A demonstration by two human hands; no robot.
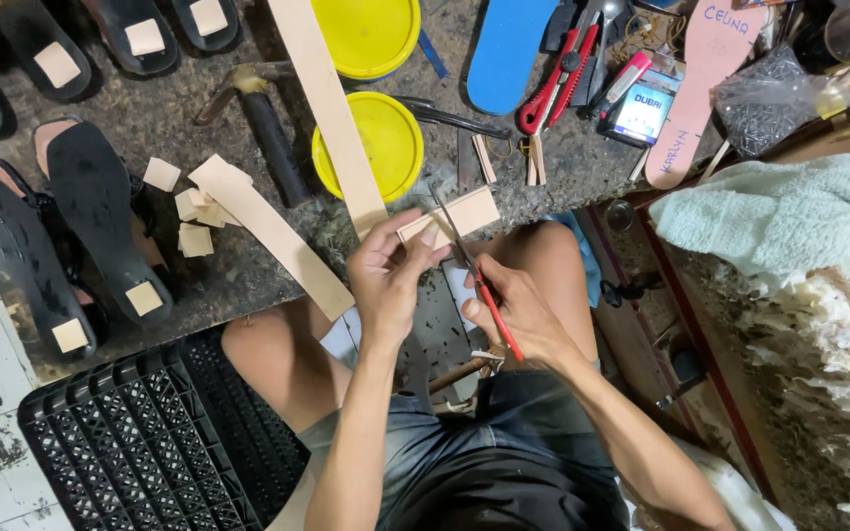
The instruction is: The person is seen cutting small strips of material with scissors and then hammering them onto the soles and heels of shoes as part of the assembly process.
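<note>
Scissors (474, 275) in your clamped right hand (518, 315) point up-left; your left hand (391, 270) pinches the tan leather strip (450, 218), lying up-right, near a blue-white box (641, 110).

One view only: a head-worn camera looking almost straight down over the wearer's forearms, lap and bare knees. The left hand (391, 275) and right hand (518, 315) sit near frame centre, at close range. The workbench (199, 118) fills the upper half, running off the top edge; a black crate (140, 442) occupies the lower left corner. No second view overlaps it
</note>
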